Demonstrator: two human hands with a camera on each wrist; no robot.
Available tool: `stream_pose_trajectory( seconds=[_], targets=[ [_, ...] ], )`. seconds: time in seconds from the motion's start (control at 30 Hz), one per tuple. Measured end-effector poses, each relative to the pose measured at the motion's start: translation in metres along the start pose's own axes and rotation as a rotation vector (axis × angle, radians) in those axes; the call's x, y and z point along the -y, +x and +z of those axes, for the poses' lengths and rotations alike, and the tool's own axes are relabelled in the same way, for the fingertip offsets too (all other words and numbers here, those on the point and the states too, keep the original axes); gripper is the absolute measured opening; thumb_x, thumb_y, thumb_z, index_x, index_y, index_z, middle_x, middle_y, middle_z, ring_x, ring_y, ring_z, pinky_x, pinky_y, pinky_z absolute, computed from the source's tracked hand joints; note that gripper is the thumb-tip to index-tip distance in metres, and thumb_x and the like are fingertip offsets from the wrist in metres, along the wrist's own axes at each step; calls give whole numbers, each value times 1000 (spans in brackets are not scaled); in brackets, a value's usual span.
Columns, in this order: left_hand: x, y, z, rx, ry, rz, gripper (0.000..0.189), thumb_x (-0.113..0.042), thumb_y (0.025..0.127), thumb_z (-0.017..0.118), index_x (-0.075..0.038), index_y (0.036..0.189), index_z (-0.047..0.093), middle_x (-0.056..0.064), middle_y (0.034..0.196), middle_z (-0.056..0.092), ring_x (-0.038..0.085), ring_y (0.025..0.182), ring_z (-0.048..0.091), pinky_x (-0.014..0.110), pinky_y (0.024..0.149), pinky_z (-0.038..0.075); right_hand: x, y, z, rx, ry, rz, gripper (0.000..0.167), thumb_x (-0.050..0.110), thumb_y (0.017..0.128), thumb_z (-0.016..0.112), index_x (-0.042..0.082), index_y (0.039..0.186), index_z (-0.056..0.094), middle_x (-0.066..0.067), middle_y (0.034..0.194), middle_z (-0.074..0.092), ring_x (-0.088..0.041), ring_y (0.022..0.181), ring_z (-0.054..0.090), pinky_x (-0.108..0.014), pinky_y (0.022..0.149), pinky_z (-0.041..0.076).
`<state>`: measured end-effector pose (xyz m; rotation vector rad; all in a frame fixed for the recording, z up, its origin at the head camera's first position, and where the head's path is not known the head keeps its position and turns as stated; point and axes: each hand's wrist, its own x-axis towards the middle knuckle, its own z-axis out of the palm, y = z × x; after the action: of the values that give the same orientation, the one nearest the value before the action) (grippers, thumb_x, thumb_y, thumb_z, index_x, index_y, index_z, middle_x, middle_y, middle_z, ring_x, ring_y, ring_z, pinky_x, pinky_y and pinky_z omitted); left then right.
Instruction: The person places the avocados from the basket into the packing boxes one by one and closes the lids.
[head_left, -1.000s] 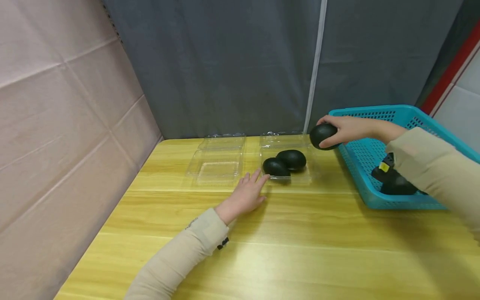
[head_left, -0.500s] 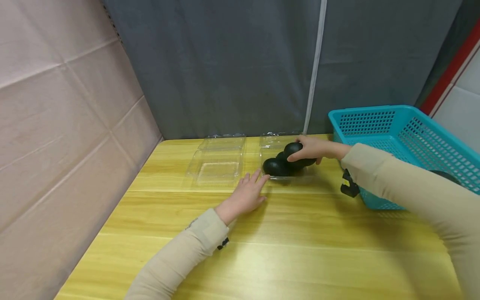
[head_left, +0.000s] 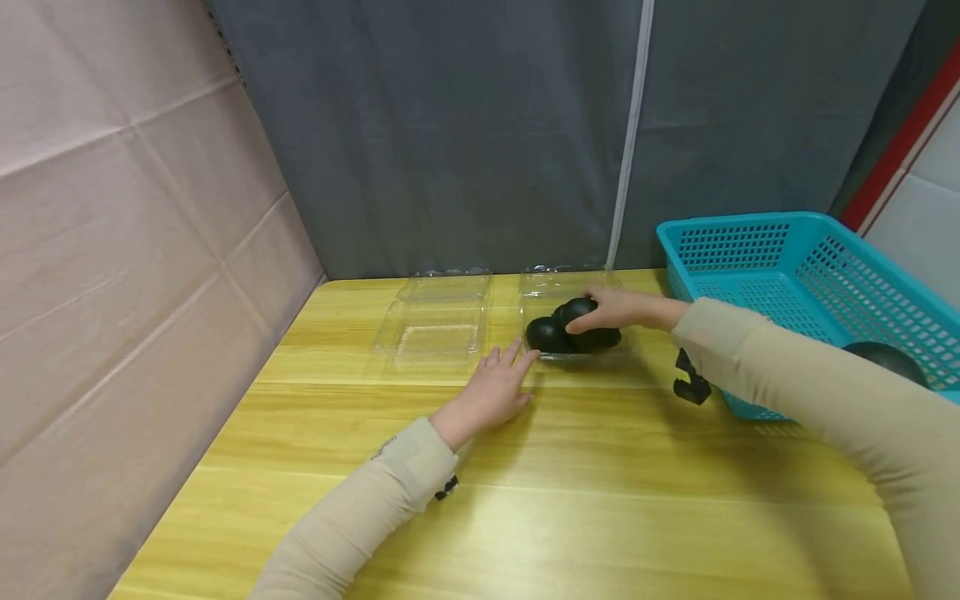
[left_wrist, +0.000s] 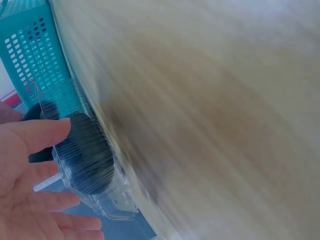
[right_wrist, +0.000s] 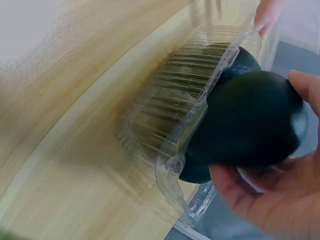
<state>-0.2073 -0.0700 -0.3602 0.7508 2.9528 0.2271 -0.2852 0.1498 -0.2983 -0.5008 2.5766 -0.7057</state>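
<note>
My right hand (head_left: 618,308) grips a smooth, dark, egg-shaped avocado (right_wrist: 255,117), thumb on one side and fingers on the other. The avocado sits at the mouth of a clear plastic clamshell box (right_wrist: 200,107), overlapping the other avocados there. One avocado (head_left: 547,335) lies at the box's left end; another (head_left: 600,339) shows below my right hand. My left hand (head_left: 495,387) rests at the box's front left corner with its fingers spread. In the left wrist view, its thumb and fingers stand beside the box's ribbed wall (left_wrist: 95,165).
A second clear clamshell box (head_left: 438,329), lid folded back, stands to the left. At the right is a blue-green perforated basket (head_left: 738,218) with a dark avocado (head_left: 888,362) partly hidden by my right sleeve. A grey curtain (head_left: 450,133) hangs behind the wooden table (head_left: 570,500).
My right hand has carried the avocado left and down from beside the basket to the right-hand box, and lowered it slightly in the last half second. My left hand has stayed put.
</note>
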Motion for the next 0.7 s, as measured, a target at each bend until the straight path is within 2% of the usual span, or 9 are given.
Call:
stream_pose_trajectory(
  seconds=[0.17, 0.33, 0.5, 0.7],
  targets=[
    [0, 0, 1, -5, 5, 0, 65, -26, 88, 61, -17, 143, 28, 16, 150, 20, 47, 129, 27, 54, 107, 26, -6, 1, -1, 45, 65, 7, 68, 34, 87, 57, -2, 135, 27, -28, 137, 30, -37, 115, 44, -49, 87, 48],
    [0, 0, 1, -10, 14, 3, 66, -27, 88, 61, -17, 143, 28, 16, 150, 21, 47, 129, 28, 54, 107, 27, -11, -1, -8, 110, 108, 4, 61, 30, 89, 53, 0, 136, 27, -28, 139, 26, -38, 116, 44, -48, 85, 49],
    [0, -1, 1, -11, 12, 7, 66, -27, 87, 61, -16, 143, 27, 16, 150, 20, 47, 129, 28, 54, 107, 26, -13, -3, -19, 183, 58, 19, 57, 27, 88, 53, 0, 133, 30, -27, 135, 29, -35, 113, 43, -49, 90, 44],
    [1, 0, 1, -10, 6, 12, 66, -27, 87, 61, -15, 143, 28, 17, 150, 20, 47, 129, 28, 54, 106, 26, -14, -3, -32, 256, -26, 41, 59, 20, 89, 57, -2, 137, 30, -35, 140, 22, -46, 125, 31, -57, 97, 37]
  ],
)
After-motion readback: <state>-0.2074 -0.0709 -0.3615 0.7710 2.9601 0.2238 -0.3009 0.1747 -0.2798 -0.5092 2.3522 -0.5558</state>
